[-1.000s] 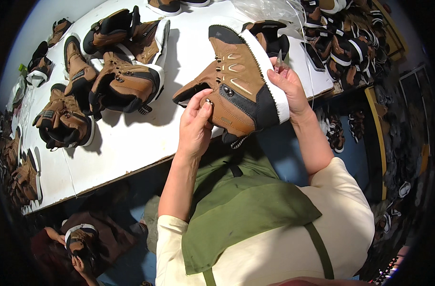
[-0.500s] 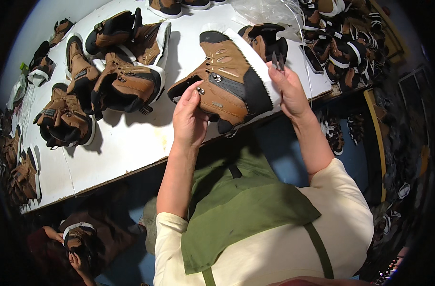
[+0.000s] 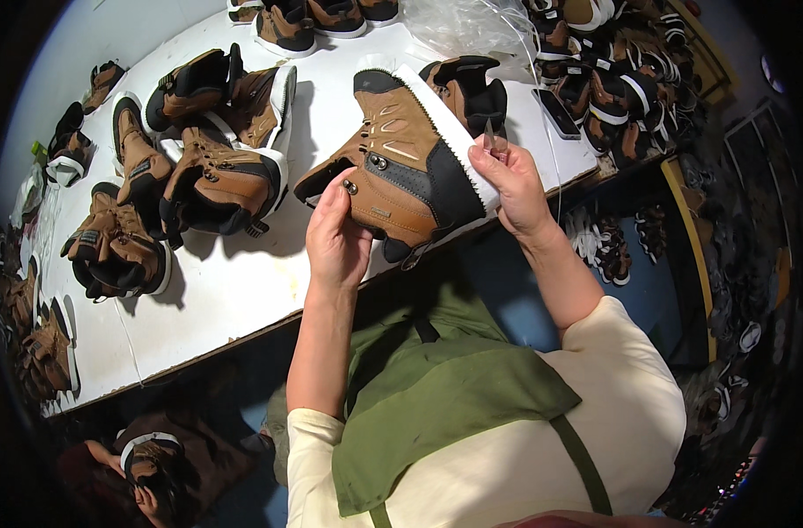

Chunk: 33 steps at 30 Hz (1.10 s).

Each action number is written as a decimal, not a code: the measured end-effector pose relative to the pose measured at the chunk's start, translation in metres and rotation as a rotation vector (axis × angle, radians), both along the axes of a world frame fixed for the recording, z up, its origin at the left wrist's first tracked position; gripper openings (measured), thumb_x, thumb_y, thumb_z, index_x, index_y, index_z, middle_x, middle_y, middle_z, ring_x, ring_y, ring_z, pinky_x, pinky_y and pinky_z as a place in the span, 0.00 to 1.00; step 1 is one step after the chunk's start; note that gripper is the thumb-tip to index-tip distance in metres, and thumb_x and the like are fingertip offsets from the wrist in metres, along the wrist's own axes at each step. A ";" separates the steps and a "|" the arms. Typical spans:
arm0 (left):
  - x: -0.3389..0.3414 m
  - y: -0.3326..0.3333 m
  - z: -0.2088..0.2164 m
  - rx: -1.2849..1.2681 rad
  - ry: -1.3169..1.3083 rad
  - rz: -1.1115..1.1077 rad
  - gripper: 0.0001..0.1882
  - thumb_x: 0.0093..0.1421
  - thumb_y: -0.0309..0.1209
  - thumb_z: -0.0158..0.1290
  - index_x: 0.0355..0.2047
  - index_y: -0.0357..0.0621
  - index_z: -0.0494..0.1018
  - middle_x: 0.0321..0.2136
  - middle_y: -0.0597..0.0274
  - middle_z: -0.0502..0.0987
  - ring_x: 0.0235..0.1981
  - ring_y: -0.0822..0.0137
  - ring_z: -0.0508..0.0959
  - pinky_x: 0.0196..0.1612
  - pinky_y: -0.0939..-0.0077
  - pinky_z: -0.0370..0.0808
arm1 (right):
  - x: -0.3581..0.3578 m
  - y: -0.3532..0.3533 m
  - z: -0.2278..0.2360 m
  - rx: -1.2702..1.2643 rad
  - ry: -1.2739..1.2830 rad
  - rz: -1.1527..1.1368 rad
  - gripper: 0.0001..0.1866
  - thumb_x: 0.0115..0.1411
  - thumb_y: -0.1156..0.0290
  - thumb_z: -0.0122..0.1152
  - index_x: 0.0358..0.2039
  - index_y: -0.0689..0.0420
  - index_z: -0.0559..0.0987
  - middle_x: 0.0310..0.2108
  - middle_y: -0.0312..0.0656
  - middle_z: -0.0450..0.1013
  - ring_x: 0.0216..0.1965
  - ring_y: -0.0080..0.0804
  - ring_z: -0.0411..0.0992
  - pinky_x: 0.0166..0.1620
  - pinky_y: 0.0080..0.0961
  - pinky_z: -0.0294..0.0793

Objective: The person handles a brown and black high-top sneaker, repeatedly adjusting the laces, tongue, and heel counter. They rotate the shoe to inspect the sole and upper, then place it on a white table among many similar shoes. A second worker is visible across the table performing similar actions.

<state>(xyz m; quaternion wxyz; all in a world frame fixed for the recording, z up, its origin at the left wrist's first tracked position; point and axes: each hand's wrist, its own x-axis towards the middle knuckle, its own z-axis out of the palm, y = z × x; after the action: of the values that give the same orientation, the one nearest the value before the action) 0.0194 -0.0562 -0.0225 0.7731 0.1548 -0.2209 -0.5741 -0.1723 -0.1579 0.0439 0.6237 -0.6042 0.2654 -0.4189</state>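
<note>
I hold a brown and black boot upper (image 3: pixel 400 172) with a white toothed lower edge above the front edge of the white table (image 3: pixel 234 295). My left hand (image 3: pixel 335 239) grips its brown side near the metal lace hooks. At the white edge by the black heel part, my right hand (image 3: pixel 509 182) pinches the upper, and a small thin pale tool (image 3: pixel 489 135) sticks up between its fingers. The upper lies tilted, with its opening toward the left.
Several brown boot uppers (image 3: pixel 212 172) lie on the table's left half, more along its far edge. Clear plastic sheet (image 3: pixel 472 26) and a dark flat phone-like object (image 3: pixel 560 113) lie at the back right. A heap of uppers (image 3: pixel 617 79) fills the right. Another boot (image 3: pixel 151 462) sits on the floor.
The boot upper has moved slightly away from me and turned, so its side faces up more. Both hands shifted with it, my right hand sliding along the white edge.
</note>
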 end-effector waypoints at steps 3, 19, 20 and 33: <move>-0.001 0.000 0.000 0.002 -0.003 0.005 0.20 0.69 0.35 0.37 0.55 0.34 0.62 0.48 0.54 0.73 0.48 0.63 0.75 0.51 0.66 0.73 | -0.001 0.000 -0.001 0.002 -0.023 0.002 0.08 0.63 0.68 0.56 0.29 0.57 0.76 0.25 0.23 0.63 0.27 0.09 0.57 0.33 0.11 0.55; -0.020 0.016 0.006 0.102 -0.310 0.161 0.19 0.67 0.32 0.43 0.56 0.37 0.61 0.36 0.66 0.71 0.35 0.75 0.70 0.40 0.81 0.68 | -0.012 -0.005 0.010 -0.126 0.237 -0.069 0.11 0.58 0.65 0.64 0.29 0.59 0.77 0.22 0.24 0.63 0.24 0.09 0.57 0.27 0.11 0.53; -0.022 0.018 0.009 0.085 -0.367 0.168 0.19 0.67 0.31 0.44 0.56 0.37 0.61 0.33 0.68 0.69 0.32 0.78 0.68 0.39 0.84 0.66 | -0.013 -0.010 0.006 -0.126 0.181 -0.060 0.11 0.57 0.65 0.65 0.30 0.60 0.78 0.22 0.24 0.65 0.25 0.09 0.57 0.27 0.11 0.53; -0.051 0.034 0.011 0.033 -0.826 0.316 0.22 0.67 0.29 0.41 0.60 0.34 0.56 0.50 0.58 0.68 0.48 0.73 0.68 0.53 0.81 0.62 | -0.014 -0.012 -0.012 -0.123 0.076 -0.128 0.11 0.61 0.66 0.61 0.36 0.62 0.79 0.28 0.26 0.69 0.28 0.10 0.60 0.31 0.12 0.58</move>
<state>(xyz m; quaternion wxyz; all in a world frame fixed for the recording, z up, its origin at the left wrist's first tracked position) -0.0320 -0.0220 -0.0119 0.6954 0.4156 -0.4758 -0.3424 -0.1863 -0.1700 0.0320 0.5470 -0.6385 0.3008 -0.4500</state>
